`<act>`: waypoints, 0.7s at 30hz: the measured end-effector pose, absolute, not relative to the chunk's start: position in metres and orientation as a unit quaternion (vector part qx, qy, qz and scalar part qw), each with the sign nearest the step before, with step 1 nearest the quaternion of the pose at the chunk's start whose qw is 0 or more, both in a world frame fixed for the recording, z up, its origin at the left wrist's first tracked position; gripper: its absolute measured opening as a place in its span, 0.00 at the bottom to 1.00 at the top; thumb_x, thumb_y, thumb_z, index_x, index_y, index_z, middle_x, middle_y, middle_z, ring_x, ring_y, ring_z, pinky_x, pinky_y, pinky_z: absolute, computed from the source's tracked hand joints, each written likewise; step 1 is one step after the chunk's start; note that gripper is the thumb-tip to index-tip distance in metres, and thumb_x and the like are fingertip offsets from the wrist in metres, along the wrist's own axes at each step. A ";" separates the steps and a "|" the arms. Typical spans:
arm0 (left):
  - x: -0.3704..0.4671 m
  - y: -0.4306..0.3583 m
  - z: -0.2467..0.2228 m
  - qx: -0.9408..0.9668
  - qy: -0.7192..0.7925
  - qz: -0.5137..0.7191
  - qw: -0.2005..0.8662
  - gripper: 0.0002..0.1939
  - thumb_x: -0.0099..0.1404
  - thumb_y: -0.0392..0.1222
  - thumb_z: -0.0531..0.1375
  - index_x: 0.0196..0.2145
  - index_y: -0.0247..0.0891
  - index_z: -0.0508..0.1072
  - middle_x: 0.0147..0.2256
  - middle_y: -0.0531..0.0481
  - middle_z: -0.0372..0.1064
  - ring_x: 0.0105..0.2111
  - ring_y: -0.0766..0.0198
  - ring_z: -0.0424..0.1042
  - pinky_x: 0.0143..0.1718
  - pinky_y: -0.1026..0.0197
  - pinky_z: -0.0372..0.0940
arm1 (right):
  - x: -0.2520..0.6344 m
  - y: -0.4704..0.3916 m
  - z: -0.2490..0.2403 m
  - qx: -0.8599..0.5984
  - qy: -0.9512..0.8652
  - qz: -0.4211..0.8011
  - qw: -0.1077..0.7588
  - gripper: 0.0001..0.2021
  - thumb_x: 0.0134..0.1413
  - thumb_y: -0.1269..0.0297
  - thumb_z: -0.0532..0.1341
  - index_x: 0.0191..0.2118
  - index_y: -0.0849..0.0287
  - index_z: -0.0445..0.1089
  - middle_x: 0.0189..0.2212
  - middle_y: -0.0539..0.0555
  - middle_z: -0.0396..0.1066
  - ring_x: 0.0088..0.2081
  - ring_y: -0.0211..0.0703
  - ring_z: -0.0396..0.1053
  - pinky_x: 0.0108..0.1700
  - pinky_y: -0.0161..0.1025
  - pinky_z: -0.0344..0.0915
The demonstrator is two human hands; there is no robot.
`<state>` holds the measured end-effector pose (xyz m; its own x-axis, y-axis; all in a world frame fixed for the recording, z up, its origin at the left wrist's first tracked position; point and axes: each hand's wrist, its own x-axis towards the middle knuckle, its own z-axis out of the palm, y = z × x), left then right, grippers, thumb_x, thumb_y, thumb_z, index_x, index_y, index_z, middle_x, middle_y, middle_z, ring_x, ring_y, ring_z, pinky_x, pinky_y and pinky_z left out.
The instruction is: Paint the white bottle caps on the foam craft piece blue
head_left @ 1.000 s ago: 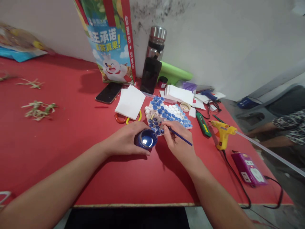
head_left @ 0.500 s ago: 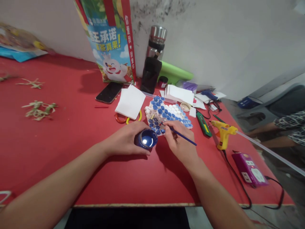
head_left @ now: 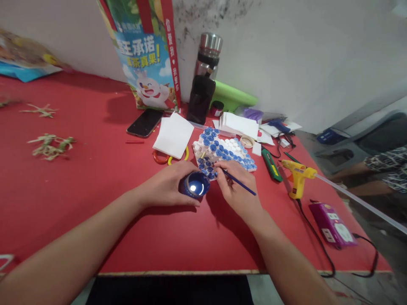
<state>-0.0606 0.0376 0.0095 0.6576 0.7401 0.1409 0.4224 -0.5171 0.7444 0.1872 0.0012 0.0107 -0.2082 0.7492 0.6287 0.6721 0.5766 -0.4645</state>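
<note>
My left hand (head_left: 168,186) is wrapped round a small jar of blue paint (head_left: 196,186), its open mouth tilted toward me. Between the fingers of my right hand (head_left: 239,186) is a thin blue paintbrush (head_left: 240,183), its handle slanting down to the right. The brush tip is at the lower edge of a white craft piece (head_left: 233,146) covered with round knobs, many painted blue and others white. My fingers partly hide its near edge, so I cannot tell exactly which knob the bristles touch.
White paper (head_left: 174,137) covers part of red-and-yellow-handled scissors (head_left: 178,157). Behind stand a phone (head_left: 145,123), a paper bag (head_left: 149,63) and a steel bottle (head_left: 210,46). At right lie a green cutter (head_left: 271,165), yellow glue gun (head_left: 299,176) and purple power box (head_left: 333,223). Another person's arm (head_left: 365,186) shows beyond.
My right hand and the paintbrush have shifted slightly to the left along the craft piece's lower edge. The left hand and jar stay put.
</note>
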 end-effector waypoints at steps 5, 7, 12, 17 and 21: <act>-0.061 0.037 0.009 0.841 0.343 0.230 0.349 0.37 0.54 0.56 0.81 0.56 0.42 0.76 0.54 0.42 0.79 0.54 0.43 0.78 0.56 0.47 0.71 | 0.188 0.002 0.011 -0.461 -0.775 0.033 0.432 0.08 0.73 0.69 0.59 0.46 0.55 0.76 0.42 0.57 0.84 0.45 0.47 0.83 0.47 0.43 0.79; -0.061 0.037 0.009 0.842 0.344 0.229 0.348 0.37 0.55 0.56 0.81 0.56 0.42 0.76 0.54 0.42 0.79 0.54 0.43 0.78 0.56 0.47 0.71 | 0.188 0.002 0.011 -0.456 -0.777 0.034 0.433 0.08 0.73 0.69 0.59 0.47 0.54 0.76 0.42 0.57 0.84 0.45 0.47 0.83 0.47 0.44 0.79; -0.061 0.038 0.009 0.840 0.343 0.230 0.351 0.37 0.54 0.57 0.81 0.56 0.42 0.76 0.54 0.42 0.79 0.54 0.42 0.78 0.56 0.47 0.71 | 0.188 0.002 0.011 -0.461 -0.776 0.041 0.428 0.08 0.72 0.70 0.59 0.46 0.54 0.76 0.42 0.58 0.83 0.45 0.47 0.83 0.48 0.44 0.79; -0.061 0.038 0.009 0.840 0.347 0.227 0.351 0.36 0.55 0.57 0.80 0.56 0.43 0.76 0.55 0.41 0.79 0.54 0.42 0.78 0.57 0.46 0.71 | 0.189 0.001 0.012 -0.458 -0.778 0.041 0.428 0.08 0.72 0.70 0.59 0.46 0.54 0.76 0.42 0.58 0.83 0.45 0.47 0.82 0.47 0.44 0.78; -0.061 0.038 0.007 0.840 0.343 0.233 0.350 0.37 0.54 0.57 0.81 0.56 0.43 0.76 0.54 0.42 0.79 0.54 0.42 0.78 0.56 0.46 0.71 | 0.189 0.001 0.012 -0.462 -0.779 0.045 0.422 0.08 0.71 0.70 0.59 0.46 0.54 0.75 0.42 0.57 0.83 0.44 0.47 0.82 0.46 0.44 0.78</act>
